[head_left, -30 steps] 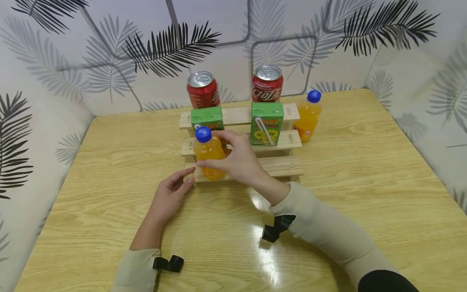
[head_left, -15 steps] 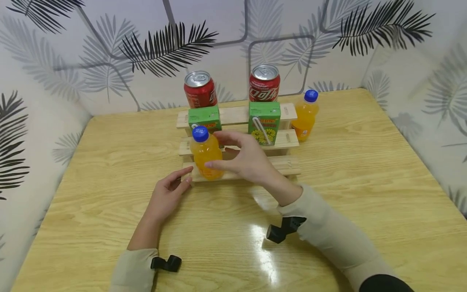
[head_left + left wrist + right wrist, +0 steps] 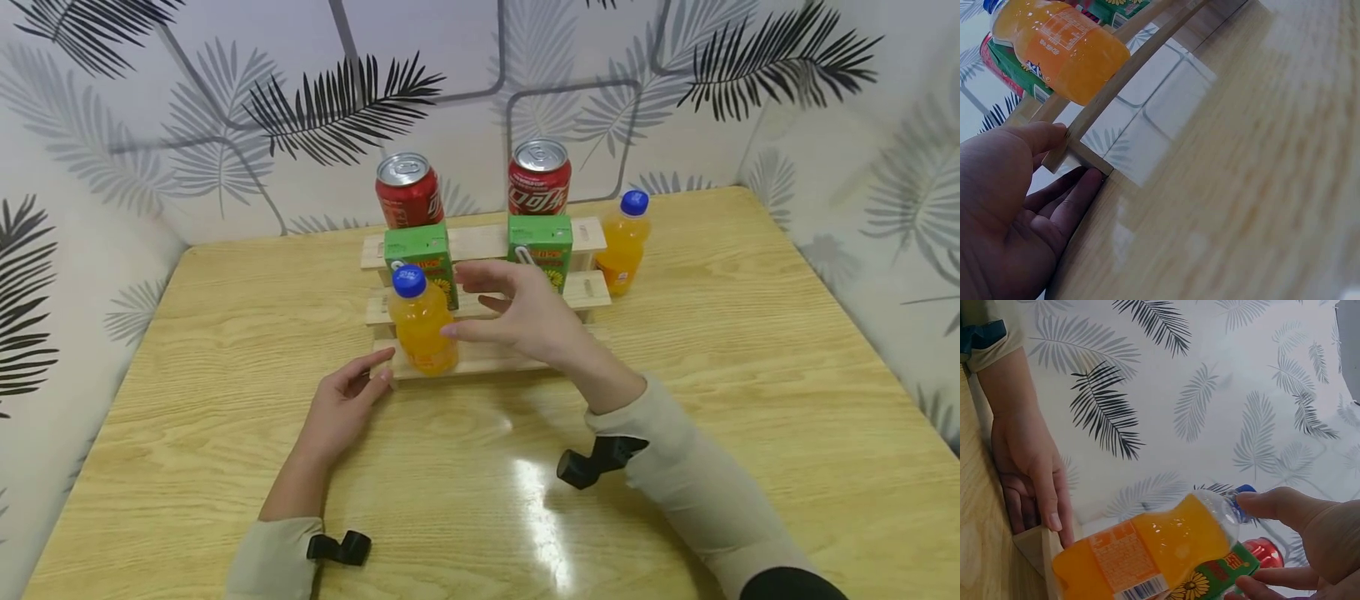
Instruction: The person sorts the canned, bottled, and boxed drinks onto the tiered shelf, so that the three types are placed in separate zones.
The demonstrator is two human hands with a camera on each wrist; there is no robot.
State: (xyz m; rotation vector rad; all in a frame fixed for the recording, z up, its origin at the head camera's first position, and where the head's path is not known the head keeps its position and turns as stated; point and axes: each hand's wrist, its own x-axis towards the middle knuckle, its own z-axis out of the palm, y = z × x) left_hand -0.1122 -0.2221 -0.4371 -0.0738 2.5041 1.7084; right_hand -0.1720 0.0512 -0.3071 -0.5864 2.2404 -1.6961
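A bottle of orange drink point(image 3: 422, 329) with a blue cap stands upright toward the left of the lowest step of a wooden tiered rack point(image 3: 510, 357). Right of it is my right hand point(image 3: 536, 317), thumb and fingers spread; the thumb tip is close to the bottle, and I cannot tell whether it touches. My left hand point(image 3: 343, 408) holds the left end of the lowest step. In the left wrist view, its thumb point(image 3: 1044, 134) lies against the plank end, while the other fingers point(image 3: 1082, 194) sit lower, by the rack's leg near the table.
Two green drink cartons, the left carton point(image 3: 416, 242) and the right carton point(image 3: 542, 237), stand on the middle step. Behind them are two red cola cans, left can point(image 3: 408, 193) and right can point(image 3: 538, 183). Another orange drink bottle point(image 3: 624, 242) stands right of the rack.
My right hand has let go of the orange drink bottle and drawn back to the right, partly covering the right carton. The bottle stays on the lowest step. My left hand remains at the rack's end.
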